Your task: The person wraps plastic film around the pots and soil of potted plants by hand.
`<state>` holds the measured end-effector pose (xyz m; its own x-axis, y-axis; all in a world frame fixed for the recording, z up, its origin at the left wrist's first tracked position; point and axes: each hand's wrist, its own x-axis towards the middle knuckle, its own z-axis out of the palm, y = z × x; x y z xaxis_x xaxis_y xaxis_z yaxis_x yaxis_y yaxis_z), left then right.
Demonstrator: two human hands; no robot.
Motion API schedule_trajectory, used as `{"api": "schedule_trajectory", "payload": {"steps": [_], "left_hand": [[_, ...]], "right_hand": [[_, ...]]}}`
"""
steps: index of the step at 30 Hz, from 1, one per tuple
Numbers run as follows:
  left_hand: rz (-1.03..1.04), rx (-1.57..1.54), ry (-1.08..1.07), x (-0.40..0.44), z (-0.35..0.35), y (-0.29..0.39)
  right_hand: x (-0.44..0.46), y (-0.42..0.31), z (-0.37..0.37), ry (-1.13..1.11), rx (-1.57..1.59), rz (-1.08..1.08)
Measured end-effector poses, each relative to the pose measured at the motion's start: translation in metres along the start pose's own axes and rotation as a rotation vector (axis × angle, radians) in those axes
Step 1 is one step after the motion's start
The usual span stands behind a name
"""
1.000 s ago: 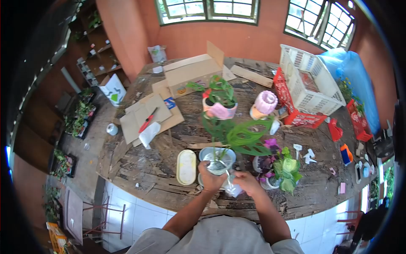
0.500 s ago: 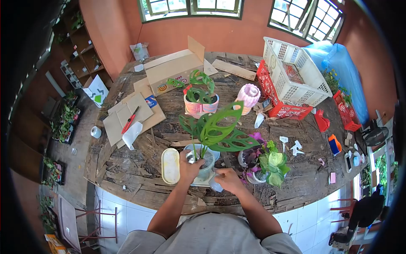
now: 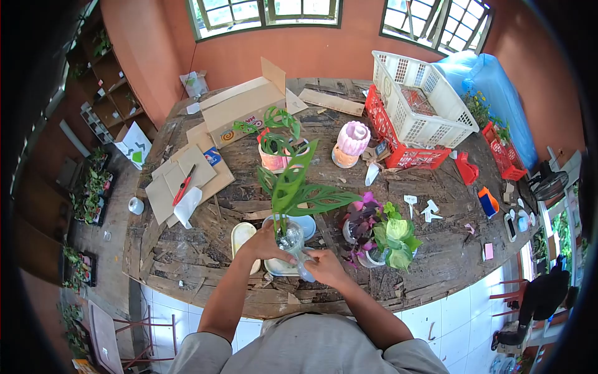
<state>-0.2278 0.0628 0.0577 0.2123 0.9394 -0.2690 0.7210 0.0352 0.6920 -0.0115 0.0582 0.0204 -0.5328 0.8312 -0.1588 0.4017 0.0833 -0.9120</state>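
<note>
A plant with long, holed green leaves [image 3: 296, 187] stands in a clear plastic cup [image 3: 291, 234] at the table's near edge. My left hand [image 3: 266, 244] is wrapped round the cup's left side, close to the stems. On the other side, my right hand [image 3: 326, 268] is closed on a piece of clear crinkled plastic [image 3: 304, 267] against the cup. Whether that plastic is joined to the cup I cannot tell. Beneath lies a pale tray [image 3: 278, 267]. A light-blue pot [image 3: 305, 225] sits just behind the cup, and a cream oval tray [image 3: 242, 235] is partly behind my left hand.
Purple-leaved [image 3: 361, 218] and green-and-cream [image 3: 399, 235] potted plants stand right of my hands. Farther back are a pink pot with a plant [image 3: 273, 162], a fluted pink pot [image 3: 354, 138], a cardboard box [image 3: 246, 112], stacked crates [image 3: 430, 131], and red-handled cutters [image 3: 184, 186] on cardboard.
The view has shifted slightly. My left hand has moved lower across the cup's front, and my right hand has come closer to it with the clear plastic. The leaves have swung.
</note>
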Motion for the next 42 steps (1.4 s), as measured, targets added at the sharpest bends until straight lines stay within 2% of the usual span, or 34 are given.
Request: {"api": "schedule_trajectory", "payload": {"steps": [2, 4, 8, 15, 18, 20, 21, 22, 24, 29, 31, 33, 35, 37, 39, 42], "left_hand": [[-0.012, -0.001, -0.023, -0.001, 0.0, -0.002], [-0.097, 0.027, 0.056, -0.004, 0.007, -0.007], [-0.193, -0.009, 0.082, -0.008, 0.012, -0.016], [-0.08, -0.09, 0.181, -0.012, 0.016, -0.025], [-0.05, -0.246, 0.297, -0.009, 0.027, -0.041], [-0.019, -0.723, 0.295, -0.01, 0.036, -0.048], [-0.018, -0.72, 0.29, -0.011, 0.035, -0.044], [-0.041, -0.789, 0.373, -0.014, 0.036, -0.04], [-0.07, -1.022, 0.51, -0.022, 0.032, -0.023], [-0.024, -1.26, 0.47, -0.035, 0.017, 0.019], [0.055, -1.375, 0.332, -0.047, 0.021, 0.038], [0.075, -1.361, 0.284, -0.058, 0.024, 0.055], [0.14, -1.313, 0.143, -0.072, 0.024, 0.076], [0.145, -1.098, 0.135, -0.078, 0.027, 0.08], [0.093, -0.996, 0.183, -0.078, 0.037, 0.069], [0.046, -1.02, 0.388, -0.07, 0.032, 0.062]], "right_hand": [[0.002, 0.004, 0.002, 0.004, -0.008, -0.009], [0.004, 0.002, 0.003, 0.003, -0.018, -0.019], [0.006, -0.007, 0.002, -0.011, 0.038, -0.009], [0.004, 0.005, -0.003, -0.048, 0.146, -0.095], [0.001, -0.003, -0.016, -0.157, 0.139, -0.023], [-0.004, 0.0, -0.018, -0.165, 0.171, -0.043], [-0.006, 0.002, -0.019, -0.178, 0.199, -0.067], [-0.008, 0.005, -0.021, -0.176, 0.199, -0.067], [-0.014, 0.014, -0.021, -0.264, 0.204, 0.065], [-0.018, 0.039, 0.0, -0.257, 0.41, 0.01], [-0.014, 0.029, 0.003, -0.253, 0.473, -0.018], [-0.005, 0.009, -0.005, -0.068, 0.487, -0.123], [0.031, 0.029, -0.021, -0.346, 1.229, 0.229], [0.038, 0.005, -0.042, -0.194, 1.142, -0.087], [0.038, -0.037, -0.072, -0.093, 1.059, -0.193], [0.007, -0.084, -0.092, -0.048, 1.143, -0.236]]}}
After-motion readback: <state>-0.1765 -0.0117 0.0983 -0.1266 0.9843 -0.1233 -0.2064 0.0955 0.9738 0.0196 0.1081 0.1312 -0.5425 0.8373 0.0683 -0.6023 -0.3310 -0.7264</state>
